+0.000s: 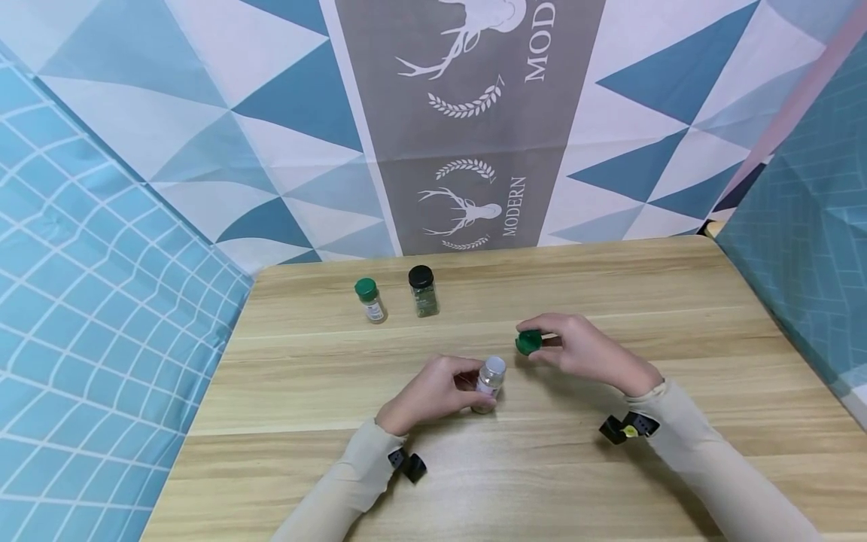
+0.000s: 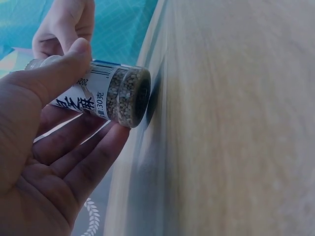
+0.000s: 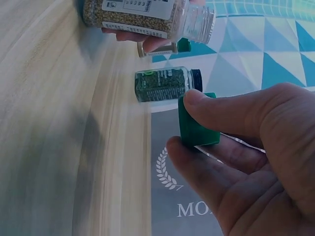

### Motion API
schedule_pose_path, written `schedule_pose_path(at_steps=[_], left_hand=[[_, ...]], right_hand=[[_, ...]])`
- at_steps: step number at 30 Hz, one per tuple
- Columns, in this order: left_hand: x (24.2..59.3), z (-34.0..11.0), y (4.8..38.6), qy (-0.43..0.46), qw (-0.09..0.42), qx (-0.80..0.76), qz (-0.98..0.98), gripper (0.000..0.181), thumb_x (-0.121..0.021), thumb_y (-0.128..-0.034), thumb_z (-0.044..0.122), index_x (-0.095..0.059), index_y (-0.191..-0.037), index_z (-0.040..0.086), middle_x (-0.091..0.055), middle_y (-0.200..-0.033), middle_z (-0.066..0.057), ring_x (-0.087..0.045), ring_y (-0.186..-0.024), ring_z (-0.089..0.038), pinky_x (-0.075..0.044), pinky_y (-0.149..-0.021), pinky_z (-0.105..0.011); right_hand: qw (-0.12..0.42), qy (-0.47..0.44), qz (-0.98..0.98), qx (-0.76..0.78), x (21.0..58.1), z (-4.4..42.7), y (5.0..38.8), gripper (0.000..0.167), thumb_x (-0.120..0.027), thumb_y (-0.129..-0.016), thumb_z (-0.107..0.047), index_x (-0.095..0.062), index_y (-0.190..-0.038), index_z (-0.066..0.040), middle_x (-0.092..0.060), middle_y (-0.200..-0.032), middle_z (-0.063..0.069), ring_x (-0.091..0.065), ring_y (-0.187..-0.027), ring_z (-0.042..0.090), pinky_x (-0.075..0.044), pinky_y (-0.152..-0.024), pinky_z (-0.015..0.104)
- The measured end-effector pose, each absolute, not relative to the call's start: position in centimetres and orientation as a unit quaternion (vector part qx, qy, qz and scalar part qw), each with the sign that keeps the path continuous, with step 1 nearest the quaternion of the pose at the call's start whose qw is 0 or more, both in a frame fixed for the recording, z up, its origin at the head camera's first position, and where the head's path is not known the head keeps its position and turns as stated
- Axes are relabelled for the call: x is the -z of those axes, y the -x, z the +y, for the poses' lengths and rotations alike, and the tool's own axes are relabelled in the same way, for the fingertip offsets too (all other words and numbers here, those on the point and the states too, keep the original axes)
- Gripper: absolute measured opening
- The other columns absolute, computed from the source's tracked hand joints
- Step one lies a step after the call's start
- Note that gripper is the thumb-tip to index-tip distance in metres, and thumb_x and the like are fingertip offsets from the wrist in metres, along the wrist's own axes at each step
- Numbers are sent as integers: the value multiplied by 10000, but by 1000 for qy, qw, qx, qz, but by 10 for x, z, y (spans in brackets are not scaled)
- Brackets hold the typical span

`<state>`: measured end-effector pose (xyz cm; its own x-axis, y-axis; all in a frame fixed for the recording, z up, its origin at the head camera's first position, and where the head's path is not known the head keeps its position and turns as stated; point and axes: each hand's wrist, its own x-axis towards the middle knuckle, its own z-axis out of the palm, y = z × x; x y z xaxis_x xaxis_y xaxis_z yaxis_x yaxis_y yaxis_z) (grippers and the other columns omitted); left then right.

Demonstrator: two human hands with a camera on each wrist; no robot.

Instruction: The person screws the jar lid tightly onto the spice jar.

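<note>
Near the middle of the table, my left hand grips a small clear jar of pale seeds by its sides, thumb across the label. The jar has a white label with dark print, and its green cap is off; a whitish top shows at its mouth. To the right and a little farther back, my right hand pinches a green cap between thumb and fingers, apart from the jar. In the left wrist view the jar's base is close to the tabletop; whether it touches cannot be told.
Toward the back left stand a green-capped jar and a black-capped jar of green flakes. The wooden table meets a patterned cloth at its far edge. Blue cloth hangs along both sides.
</note>
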<state>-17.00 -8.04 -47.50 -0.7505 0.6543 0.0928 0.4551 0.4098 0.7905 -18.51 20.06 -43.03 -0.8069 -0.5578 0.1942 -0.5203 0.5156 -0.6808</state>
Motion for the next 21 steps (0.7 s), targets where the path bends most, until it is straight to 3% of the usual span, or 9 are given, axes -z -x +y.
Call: schedule_pose_path(at_steps=[10,21], left_hand=[[477,-80,171,-340,102,-430,830,256,-873,-848,254,-774,-1080,208,-744,-918,123,-665,-802,-45,-608,-734,-259],[478,-82,172,-356,94,-431,824,359,-859,-854,317,-770,-1178,192,-768,-991,91,-670,-825,-25,-618,-755,-272]], right_hand=[[0,344,871,351,430,197,182,411,-825,-826,31,-703,-1218,0,-745,-1172,148,-734,-1032,271,-630,-866,313],[31,353,859,369,431,193,178,451,-804,-826,77,-676,-1254,12,-730,-1207,192,-735,-1058,308,-623,-872,289]])
